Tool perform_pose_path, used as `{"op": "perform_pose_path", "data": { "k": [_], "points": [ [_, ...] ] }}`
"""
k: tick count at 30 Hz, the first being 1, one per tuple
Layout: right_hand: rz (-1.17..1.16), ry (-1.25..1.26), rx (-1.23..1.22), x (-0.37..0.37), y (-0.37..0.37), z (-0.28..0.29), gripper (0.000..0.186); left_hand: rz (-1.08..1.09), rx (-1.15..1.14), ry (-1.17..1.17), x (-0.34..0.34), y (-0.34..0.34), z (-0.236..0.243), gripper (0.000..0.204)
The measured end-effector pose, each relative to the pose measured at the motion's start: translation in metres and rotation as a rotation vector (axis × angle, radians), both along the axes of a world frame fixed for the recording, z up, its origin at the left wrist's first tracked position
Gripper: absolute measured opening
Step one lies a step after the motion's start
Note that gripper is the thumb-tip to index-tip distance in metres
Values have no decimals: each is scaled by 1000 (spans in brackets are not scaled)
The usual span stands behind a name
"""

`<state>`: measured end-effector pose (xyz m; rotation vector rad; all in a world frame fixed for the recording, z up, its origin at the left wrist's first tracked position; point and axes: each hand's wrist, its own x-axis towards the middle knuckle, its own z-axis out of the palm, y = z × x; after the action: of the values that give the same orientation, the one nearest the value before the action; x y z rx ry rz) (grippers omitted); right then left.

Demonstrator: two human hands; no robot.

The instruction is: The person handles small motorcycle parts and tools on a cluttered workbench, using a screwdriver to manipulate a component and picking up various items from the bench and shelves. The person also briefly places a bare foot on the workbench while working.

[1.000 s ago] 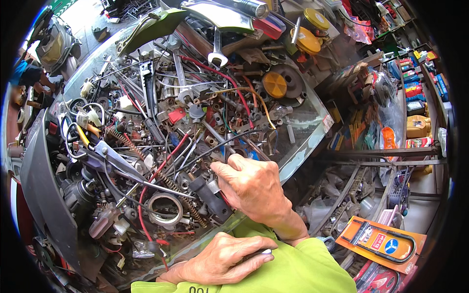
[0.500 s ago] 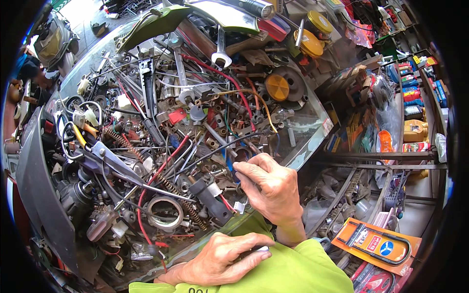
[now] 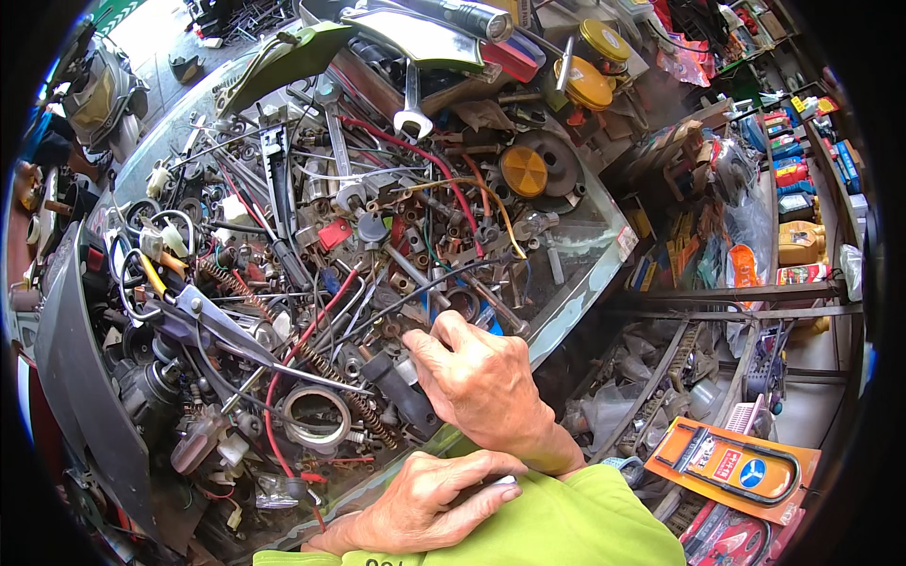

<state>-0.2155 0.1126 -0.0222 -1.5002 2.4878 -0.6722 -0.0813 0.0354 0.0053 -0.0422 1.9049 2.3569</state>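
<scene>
My right hand (image 3: 486, 382) reaches into a heap of loose metal parts, its fingers bent and pressed together. The fingertips point down beside a black rectangular part (image 3: 400, 385); whatever they pinch is hidden. Just beyond the knuckles lie a long bolt (image 3: 500, 309) and a blue piece (image 3: 489, 321). Close to my body, my left hand (image 3: 439, 500) rests against my green shirt (image 3: 566, 519). Its thumb and fingers are closed around something small and pale, mostly covered. Left of the hands are a metal ring (image 3: 319, 416), a coil spring (image 3: 351, 391) and a red cable (image 3: 273, 396).
A glass-edged tabletop (image 3: 590, 292) carries the heap. An open-end wrench (image 3: 412, 108) and an orange round reflector (image 3: 525, 171) lie at its far side. A grey panel (image 3: 85, 377) stands along the left. At right are shelves and an orange packaged item (image 3: 731, 469).
My right hand has shifted left across the parts, from beside the blue piece to beside the black part. The long bolt now shows more fully. My left hand has stayed put.
</scene>
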Motion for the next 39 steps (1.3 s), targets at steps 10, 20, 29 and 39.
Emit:
{"op": "perform_pose_path", "data": {
  "k": [10,20,29,39],
  "points": [
    [42,-108,3,-10,-3,6,26,61,-4,49,-4,1,4,19],
    [-20,-24,-8,1,-3,1,24,80,-4,-3,-5,2,5,18],
    [-32,-80,-283,1,-2,-10,31,61,80,-109,-1,4,3,18],
    [-213,-323,-530,-1,3,-7,24,108,240,-232,0,7,9,21]
  ]
}}
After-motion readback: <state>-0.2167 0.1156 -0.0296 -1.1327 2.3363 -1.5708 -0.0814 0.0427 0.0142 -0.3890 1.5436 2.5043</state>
